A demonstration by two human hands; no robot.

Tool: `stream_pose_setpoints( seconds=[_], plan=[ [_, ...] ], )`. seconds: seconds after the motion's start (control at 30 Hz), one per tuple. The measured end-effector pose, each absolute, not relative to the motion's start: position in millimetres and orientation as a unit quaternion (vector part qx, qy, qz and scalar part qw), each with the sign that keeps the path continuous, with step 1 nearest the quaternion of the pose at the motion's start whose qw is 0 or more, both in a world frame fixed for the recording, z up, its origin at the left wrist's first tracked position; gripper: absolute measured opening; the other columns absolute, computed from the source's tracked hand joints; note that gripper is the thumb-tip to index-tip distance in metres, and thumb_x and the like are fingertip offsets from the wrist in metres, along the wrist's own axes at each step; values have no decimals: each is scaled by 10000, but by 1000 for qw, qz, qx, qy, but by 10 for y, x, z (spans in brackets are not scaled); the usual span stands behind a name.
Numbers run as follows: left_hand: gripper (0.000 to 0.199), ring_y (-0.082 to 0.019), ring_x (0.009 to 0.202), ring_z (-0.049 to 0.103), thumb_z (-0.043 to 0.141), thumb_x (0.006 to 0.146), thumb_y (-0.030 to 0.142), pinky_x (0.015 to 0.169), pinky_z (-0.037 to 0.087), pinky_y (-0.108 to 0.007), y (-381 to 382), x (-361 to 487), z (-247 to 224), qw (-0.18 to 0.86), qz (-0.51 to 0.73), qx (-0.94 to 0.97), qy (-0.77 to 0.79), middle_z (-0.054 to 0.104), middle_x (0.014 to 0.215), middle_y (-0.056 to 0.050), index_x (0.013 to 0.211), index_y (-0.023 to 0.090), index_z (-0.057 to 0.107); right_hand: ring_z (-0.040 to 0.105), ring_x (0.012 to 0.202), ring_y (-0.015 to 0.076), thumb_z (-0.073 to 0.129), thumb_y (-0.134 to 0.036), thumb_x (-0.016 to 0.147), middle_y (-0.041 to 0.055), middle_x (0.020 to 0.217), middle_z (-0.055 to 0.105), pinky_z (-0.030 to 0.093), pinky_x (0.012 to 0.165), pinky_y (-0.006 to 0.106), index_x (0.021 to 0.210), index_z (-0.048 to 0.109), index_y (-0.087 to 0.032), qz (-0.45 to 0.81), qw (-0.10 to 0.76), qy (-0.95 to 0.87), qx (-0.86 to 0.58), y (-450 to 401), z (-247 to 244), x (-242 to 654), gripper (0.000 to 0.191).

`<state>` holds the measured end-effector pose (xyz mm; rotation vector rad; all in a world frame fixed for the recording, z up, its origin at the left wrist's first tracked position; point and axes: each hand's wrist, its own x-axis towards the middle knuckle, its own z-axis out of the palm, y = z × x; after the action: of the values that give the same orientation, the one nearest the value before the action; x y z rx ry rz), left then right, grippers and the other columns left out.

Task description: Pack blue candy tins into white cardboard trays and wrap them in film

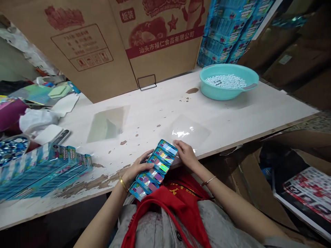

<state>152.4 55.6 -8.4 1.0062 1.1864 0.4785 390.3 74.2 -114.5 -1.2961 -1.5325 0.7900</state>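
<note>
I have the left hand holding a row of blue packs, with its thumb on top and the other fingers mostly hidden. The row is tilted, over the near edge of the table, and its near end is by the red apron. The right hand is at the far right end of the row. Its fingers are bent and close together there, but I cannot tell if they pinch anything.

Just past the row, I see a shiny clear sheet lying flat. To the far right is a blue-green tub with lots of little white bits in it. A big brown box stands on the far side, with a small wire stand in front. On the near left, I see more blue packs in clear wrap.
</note>
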Motion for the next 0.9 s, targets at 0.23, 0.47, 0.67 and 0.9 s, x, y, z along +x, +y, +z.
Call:
stream_pose_setpoints(
  seconds=[0.23, 0.47, 0.67, 0.9],
  plan=[
    [753, -319, 1166, 577, 752, 662, 382, 896, 494, -352, 547, 1527, -127, 697, 222, 435, 525, 588, 1335, -75, 1361, 249, 504, 611, 1047, 236, 488, -325, 903, 118, 1065, 683, 456, 959, 397, 837, 602, -208, 280, 512, -621, -524, 820, -885, 4033, 176],
    [819, -336, 1198, 547, 756, 649, 381, 958, 467, -392, 593, 1700, 17, 693, 217, 467, 505, 580, 1338, -88, 1397, 232, 456, 646, 1025, 227, 462, -371, 913, 79, 1072, 704, 492, 893, 374, 925, 657, -210, 415, 499, -581, -491, 786, -1009, 4014, 253],
    [818, -348, 1223, 523, 738, 675, 390, 1014, 426, -441, 645, 1766, 8, 668, 183, 500, 520, 568, 1353, -94, 1416, 219, 434, 645, 1052, 225, 545, -370, 886, 76, 1069, 716, 477, 962, 384, 949, 702, -219, 387, 555, -554, -485, 868, -952, 4104, 227],
    [814, -330, 1350, 397, 772, 685, 391, 1143, 302, -424, 618, 1794, 130, 601, 140, 638, 460, 453, 1475, -55, 1419, 251, 448, 659, 1020, 211, 571, -333, 861, 68, 1040, 725, 504, 955, 405, 890, 722, -233, 390, 542, -582, -464, 937, -996, 4133, 184]
  ],
)
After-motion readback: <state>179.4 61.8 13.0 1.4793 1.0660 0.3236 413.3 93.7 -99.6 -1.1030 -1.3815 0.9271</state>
